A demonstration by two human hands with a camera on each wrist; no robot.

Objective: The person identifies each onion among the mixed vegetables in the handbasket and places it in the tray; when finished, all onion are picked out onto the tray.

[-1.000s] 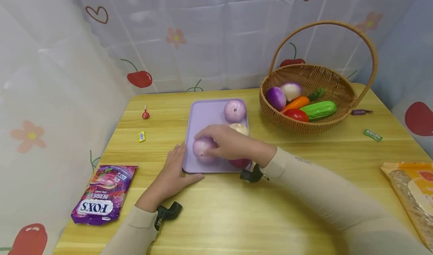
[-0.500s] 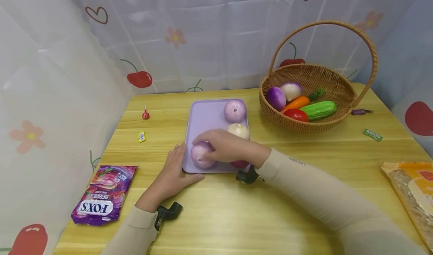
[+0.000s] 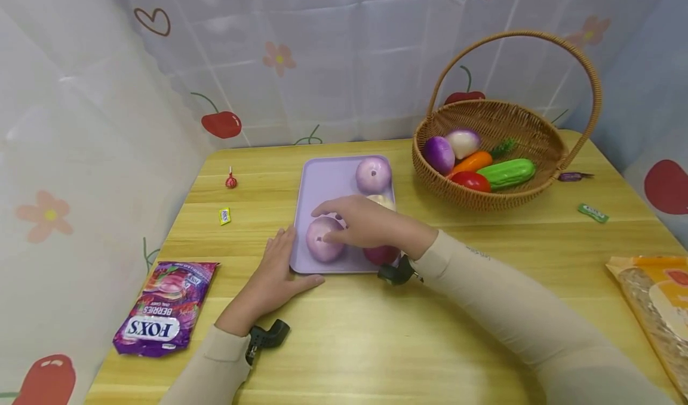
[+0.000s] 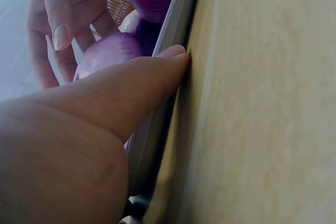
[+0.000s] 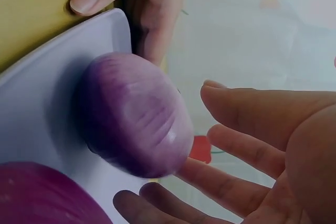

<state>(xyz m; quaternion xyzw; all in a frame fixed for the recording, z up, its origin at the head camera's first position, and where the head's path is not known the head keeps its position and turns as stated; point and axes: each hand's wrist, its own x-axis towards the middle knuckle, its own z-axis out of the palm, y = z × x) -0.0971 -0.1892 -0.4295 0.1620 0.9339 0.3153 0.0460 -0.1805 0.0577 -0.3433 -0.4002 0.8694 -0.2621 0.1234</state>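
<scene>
A light purple onion sits at the near left of the lilac tray. My right hand hovers over its right side. In the right wrist view its thumb stands apart from the onion, and the fingers are spread; whether one fingertip touches it I cannot tell. My left hand lies at the tray's near left corner, fingers along the side and thumb at the front edge. Another light purple onion is at the far right. A pale round vegetable and a dark red one are partly hidden by my right hand.
A wicker basket with play vegetables stands at the back right. A candy bag lies at left, near a lollipop and a yellow sweet. A green sweet and an oat-like bag are at right.
My right hand drew in to the left over the near onion, then rose and moved back a little, its fingers parting from it. The onion shifted slightly. My left hand stayed still.
</scene>
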